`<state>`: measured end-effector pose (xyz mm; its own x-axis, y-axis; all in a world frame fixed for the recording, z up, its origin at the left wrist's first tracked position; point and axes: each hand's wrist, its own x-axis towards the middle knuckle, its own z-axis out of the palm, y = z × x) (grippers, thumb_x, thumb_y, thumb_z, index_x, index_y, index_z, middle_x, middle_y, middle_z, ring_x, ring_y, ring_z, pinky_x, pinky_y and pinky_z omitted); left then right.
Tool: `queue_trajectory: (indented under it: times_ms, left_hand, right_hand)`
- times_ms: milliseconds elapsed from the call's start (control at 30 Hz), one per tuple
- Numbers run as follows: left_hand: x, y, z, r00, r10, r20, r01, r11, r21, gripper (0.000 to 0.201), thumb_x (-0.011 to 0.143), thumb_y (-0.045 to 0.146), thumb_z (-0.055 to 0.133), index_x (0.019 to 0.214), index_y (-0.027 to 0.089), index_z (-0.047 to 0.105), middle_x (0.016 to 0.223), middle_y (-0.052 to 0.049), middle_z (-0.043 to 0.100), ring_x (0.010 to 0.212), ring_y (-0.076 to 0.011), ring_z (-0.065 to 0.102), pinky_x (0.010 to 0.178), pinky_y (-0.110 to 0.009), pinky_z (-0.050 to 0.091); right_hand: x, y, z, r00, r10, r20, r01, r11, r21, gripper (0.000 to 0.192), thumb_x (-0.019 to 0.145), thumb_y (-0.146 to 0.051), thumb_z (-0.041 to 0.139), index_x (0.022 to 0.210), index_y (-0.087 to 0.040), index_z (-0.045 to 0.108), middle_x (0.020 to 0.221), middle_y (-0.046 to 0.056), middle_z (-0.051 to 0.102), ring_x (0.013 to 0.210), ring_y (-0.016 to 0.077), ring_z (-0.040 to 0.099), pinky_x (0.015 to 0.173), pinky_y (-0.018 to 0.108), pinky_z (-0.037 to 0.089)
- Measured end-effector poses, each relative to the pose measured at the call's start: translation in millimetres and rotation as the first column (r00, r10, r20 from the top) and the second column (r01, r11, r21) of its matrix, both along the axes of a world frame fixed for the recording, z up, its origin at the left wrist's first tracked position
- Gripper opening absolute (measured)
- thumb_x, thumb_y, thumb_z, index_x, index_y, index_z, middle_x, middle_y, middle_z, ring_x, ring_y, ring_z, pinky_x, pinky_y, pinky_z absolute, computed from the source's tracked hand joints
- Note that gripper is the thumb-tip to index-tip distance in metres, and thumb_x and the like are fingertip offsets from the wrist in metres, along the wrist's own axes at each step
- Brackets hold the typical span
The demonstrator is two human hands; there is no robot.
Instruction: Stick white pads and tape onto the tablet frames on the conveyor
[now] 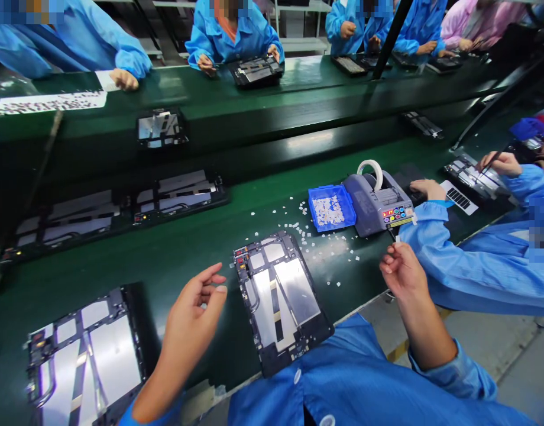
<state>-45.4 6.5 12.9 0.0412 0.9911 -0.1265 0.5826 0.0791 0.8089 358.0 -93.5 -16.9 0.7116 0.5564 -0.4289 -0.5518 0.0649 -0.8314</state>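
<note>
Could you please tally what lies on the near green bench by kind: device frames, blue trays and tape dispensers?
Device frames: 2, one by the left hand at, one at
Blue tray: 1
Tape dispenser: 1
Total: 4

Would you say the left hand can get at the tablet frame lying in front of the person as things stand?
Probably yes. The left hand hovers open just beside the tablet frame, with only bare green belt between them. The right hand pinches a small white piece off to the other side, out of the way.
</note>
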Motion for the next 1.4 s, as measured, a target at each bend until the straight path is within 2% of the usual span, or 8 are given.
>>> queue_trajectory:
  times_ms: [133,300,667,733,833,933,1000,1400]
  left_hand:
    - [25,-23,8.4,0.989,-0.100,0.110,0.100,0.995,0.000,0.043,0.086,0.048,0.066,0.119,0.021,0.070,0.101,-0.007,0.072,0.083,-0.0195,0.065,0.075,-0.032,0.054]
    - [71,-34,14.3,0.858,-0.135,0.495,0.262,0.945,-0.197,0.042,0.082,0.041,0.076,0.117,0.020,0.068,0.100,-0.007,0.074,0.078,-0.0169,0.066,0.074,-0.031,0.055]
    - [57,-24,-5.6,0.788,0.101,0.607,0.035,0.977,-0.208,0.019,0.083,0.036,0.072,0.085,0.019,0.063,0.072,0.004,0.056,0.063,-0.0106,0.049,0.062,-0.024,0.042]
    - [42,-19,-7.4,0.829,0.101,0.550,-0.003,0.984,-0.176,0.019,0.086,0.037,0.069,0.087,0.019,0.063,0.075,0.002,0.058,0.066,-0.0115,0.051,0.064,-0.025,0.043]
    - [16,-5,-4.8,0.934,0.014,0.357,0.018,0.996,-0.087,0.015,0.089,0.034,0.066,0.087,0.019,0.064,0.082,-0.001,0.063,0.071,-0.0131,0.054,0.068,-0.027,0.045]
    - [-1,10,-0.3,0.975,-0.186,0.125,0.179,0.982,0.064,0.007,0.091,0.024,0.063,0.085,0.020,0.065,0.096,-0.004,0.071,0.085,-0.0166,0.063,0.080,-0.031,0.049]
    - [-5,16,1.4,0.944,-0.329,-0.029,0.329,0.930,0.166,0.009,0.093,0.018,0.060,0.086,0.021,0.065,0.110,-0.006,0.075,0.105,-0.0207,0.067,0.096,-0.038,0.049]
    - [2,20,-6.5,0.638,-0.513,-0.574,0.681,0.723,0.111,0.016,0.097,0.015,0.056,0.107,0.018,0.067,0.146,-0.011,0.066,0.121,-0.0310,0.059,0.101,-0.047,0.045]
  right_hand:
    - [-51,-6,19.6,0.952,0.248,0.178,-0.254,0.967,0.009,0.031,0.075,-0.040,0.084,0.081,-0.021,0.060,0.071,-0.005,0.066,0.047,0.0054,0.050,0.041,0.018,0.036]
    - [-135,28,28.0,0.697,0.662,0.276,-0.685,0.729,-0.018,0.023,0.083,-0.041,0.075,0.080,-0.021,0.064,0.060,-0.004,0.063,0.050,0.0097,0.054,0.049,0.022,0.042]
    - [-180,54,8.3,0.466,0.815,0.344,-0.846,0.525,-0.097,0.023,0.087,-0.045,0.073,0.083,-0.022,0.072,0.065,-0.001,0.066,0.053,0.0135,0.057,0.054,0.026,0.046]
    - [-169,61,3.2,0.343,0.780,0.523,-0.839,0.506,-0.203,0.020,0.092,-0.042,0.069,0.093,-0.024,0.077,0.078,0.002,0.073,0.063,0.0173,0.064,0.061,0.030,0.051]
    - [-148,83,0.8,-0.068,0.540,0.839,-0.729,0.547,-0.411,0.023,0.101,-0.033,0.059,0.110,-0.024,0.078,0.105,0.008,0.078,0.093,0.0244,0.070,0.084,0.039,0.053]
    - [-142,111,0.1,-0.512,0.265,0.817,-0.622,0.542,-0.565,0.030,0.103,-0.022,0.053,0.124,-0.023,0.075,0.108,0.009,0.075,0.095,0.0243,0.065,0.086,0.038,0.048]
    - [-146,126,-1.5,-0.673,0.131,0.728,-0.576,0.525,-0.626,0.034,0.103,-0.017,0.053,0.130,-0.024,0.072,0.102,0.007,0.073,0.086,0.0220,0.060,0.079,0.035,0.044]
    - [-146,145,-15.2,-0.802,-0.085,0.591,-0.537,0.535,-0.652,0.038,0.098,-0.015,0.057,0.133,-0.021,0.070,0.106,0.010,0.069,0.083,0.0221,0.050,0.074,0.037,0.039]
